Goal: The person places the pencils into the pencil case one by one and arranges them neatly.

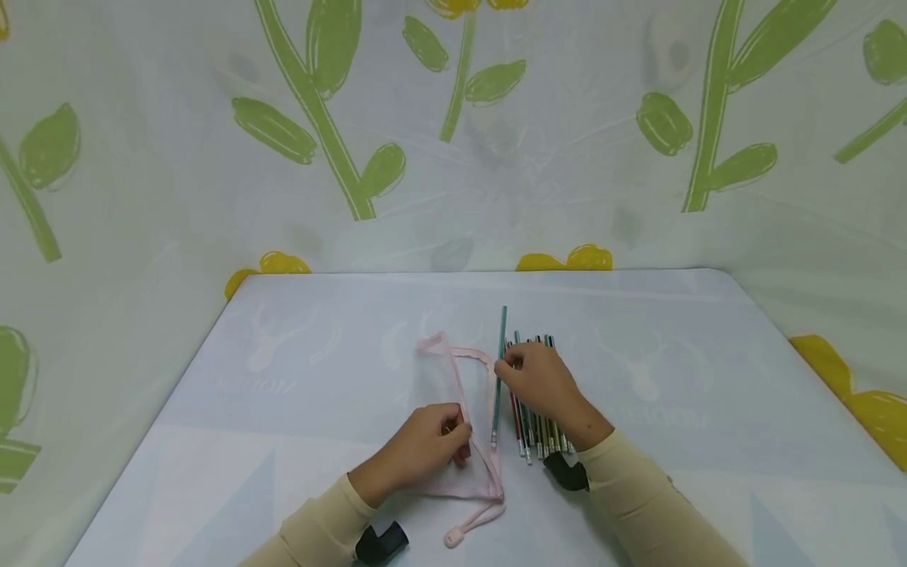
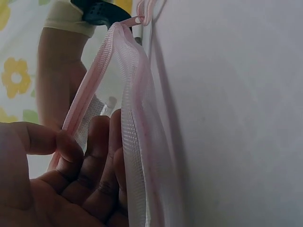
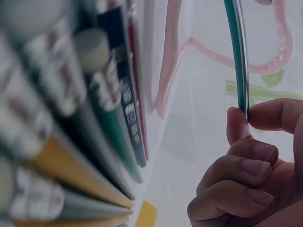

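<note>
My left hand (image 1: pixel 427 438) pinches the pink-trimmed edge of a white mesh drawstring bag (image 1: pixel 435 386). In the left wrist view, thumb and index finger grip the pink edge (image 2: pixel 87 101), with other fingers inside the parted mouth. A teal pencil (image 1: pixel 503 327), eraser end toward me, is pinched between thumb and index finger of my right hand (image 1: pixel 544 384). The right wrist view shows the pencil (image 3: pixel 239 61) in that pinch, the other fingers curled. Several pencils (image 1: pixel 524 435) lie side by side beneath the right hand and forearm, which partly hide them.
The bag's pink cord (image 1: pixel 483 516) ends in a toggle (image 1: pixel 454 538) near the front. Each wrist carries a black mount, such as the left one (image 1: pixel 383 543). Behind the pale table (image 1: pixel 340 315) hangs a leaf-patterned cloth (image 1: pixel 553 181).
</note>
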`<state>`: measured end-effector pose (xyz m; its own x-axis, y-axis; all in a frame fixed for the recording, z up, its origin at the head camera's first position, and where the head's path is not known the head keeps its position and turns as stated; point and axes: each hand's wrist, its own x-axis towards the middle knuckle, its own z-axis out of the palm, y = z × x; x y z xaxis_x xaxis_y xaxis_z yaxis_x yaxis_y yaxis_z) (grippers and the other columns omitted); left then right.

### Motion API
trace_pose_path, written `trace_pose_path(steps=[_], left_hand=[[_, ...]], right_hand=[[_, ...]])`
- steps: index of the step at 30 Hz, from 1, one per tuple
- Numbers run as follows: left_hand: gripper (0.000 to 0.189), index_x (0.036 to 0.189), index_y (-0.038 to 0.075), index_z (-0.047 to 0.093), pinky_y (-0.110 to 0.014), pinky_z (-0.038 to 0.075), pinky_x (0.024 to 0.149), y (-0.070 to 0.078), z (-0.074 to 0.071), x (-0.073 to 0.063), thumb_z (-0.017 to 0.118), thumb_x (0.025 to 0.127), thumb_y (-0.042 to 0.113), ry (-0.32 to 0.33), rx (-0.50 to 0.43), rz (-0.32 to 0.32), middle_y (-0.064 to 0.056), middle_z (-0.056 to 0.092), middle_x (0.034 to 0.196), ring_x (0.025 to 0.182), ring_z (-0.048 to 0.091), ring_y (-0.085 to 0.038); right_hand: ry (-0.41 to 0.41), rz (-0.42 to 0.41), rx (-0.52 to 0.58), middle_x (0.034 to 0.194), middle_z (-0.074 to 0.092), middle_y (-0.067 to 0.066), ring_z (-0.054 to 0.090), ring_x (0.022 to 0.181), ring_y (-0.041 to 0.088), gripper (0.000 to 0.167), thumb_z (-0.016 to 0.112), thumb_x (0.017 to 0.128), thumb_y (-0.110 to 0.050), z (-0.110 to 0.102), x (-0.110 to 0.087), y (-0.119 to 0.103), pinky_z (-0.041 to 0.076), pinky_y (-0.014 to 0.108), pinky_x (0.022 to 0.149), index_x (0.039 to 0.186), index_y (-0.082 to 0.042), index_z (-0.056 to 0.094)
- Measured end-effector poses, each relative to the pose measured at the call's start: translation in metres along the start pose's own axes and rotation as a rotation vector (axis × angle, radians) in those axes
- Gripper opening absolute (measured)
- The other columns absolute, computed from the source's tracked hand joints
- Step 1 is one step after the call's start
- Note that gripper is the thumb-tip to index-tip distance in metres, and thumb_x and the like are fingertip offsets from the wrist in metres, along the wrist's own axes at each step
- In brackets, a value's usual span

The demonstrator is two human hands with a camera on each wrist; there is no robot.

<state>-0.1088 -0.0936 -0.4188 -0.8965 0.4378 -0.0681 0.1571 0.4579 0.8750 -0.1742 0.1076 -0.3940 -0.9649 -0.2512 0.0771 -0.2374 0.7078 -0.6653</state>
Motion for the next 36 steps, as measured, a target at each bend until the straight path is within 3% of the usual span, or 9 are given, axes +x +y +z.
trace_pose_path(steps=[9, 23, 36], left_hand=[[0.023, 0.081, 0.007, 0.062, -0.023, 0.049, 0.064, 0.001, 0.000, 0.000, 0.048, 0.098, 0.015, -0.003, -0.028, 0.006, 0.002, 0.068, 0.073, 0.066, 0.067, -0.011], [0.022, 0.082, 0.004, 0.061, -0.022, 0.051, 0.064, 0.004, 0.000, -0.002, 0.051, 0.098, 0.014, 0.007, -0.071, 0.043, -0.005, 0.069, 0.071, 0.064, 0.066, -0.010], [0.022, 0.082, 0.005, 0.060, -0.022, 0.052, 0.064, 0.005, 0.000, -0.002, 0.050, 0.099, 0.014, 0.005, -0.074, 0.037, -0.003, 0.068, 0.071, 0.064, 0.066, -0.010]], right_hand=[[-0.037, 0.048, 0.016, 0.061, 0.053, -0.002, 0.042, 0.050, 0.011, 0.021, 0.061, 0.090, -0.018, 0.011, 0.001, -0.010, 0.035, 0.026, 0.047, 0.076, -0.008, 0.073], [-0.173, 0.064, -0.013, 0.058, 0.047, -0.004, 0.041, 0.052, 0.011, 0.026, 0.060, 0.090, -0.020, 0.027, 0.004, -0.015, 0.033, 0.025, 0.047, 0.066, -0.011, 0.065], [-0.292, 0.022, -0.036, 0.052, 0.044, -0.007, 0.039, 0.048, 0.008, 0.029, 0.060, 0.087, -0.016, 0.032, 0.006, -0.012, 0.031, 0.024, 0.045, 0.059, -0.012, 0.061]])
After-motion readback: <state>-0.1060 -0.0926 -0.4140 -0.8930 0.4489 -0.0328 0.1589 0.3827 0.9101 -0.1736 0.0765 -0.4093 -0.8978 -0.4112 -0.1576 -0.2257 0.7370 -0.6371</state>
